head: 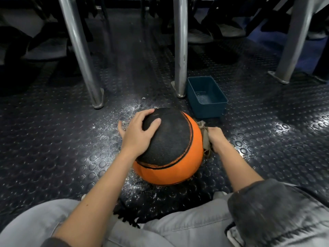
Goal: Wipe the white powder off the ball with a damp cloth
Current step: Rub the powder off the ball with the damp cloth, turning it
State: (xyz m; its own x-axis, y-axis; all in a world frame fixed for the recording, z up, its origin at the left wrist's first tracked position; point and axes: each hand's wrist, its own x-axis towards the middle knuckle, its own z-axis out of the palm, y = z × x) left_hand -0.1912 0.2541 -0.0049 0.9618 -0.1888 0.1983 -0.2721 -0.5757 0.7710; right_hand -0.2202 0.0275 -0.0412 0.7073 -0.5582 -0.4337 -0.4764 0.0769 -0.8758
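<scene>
The right hand [216, 138], at the right side of the ball [170, 148], has its fingertips hidden in the cloth [205, 138], which is itself partly behind the ball. Beyond the ball, metal legs [180, 50] are cut off by the top edge. Nearer than the ball, a grey sleeve [276, 211] is blurred.

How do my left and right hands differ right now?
The left hand lies spread and bare over the black top of the ball, while the right hand grips a cloth. The left hand sits high on the ball. The right hand is lower, at its orange right side, holding the cloth against it. Both are at the ball.
</scene>
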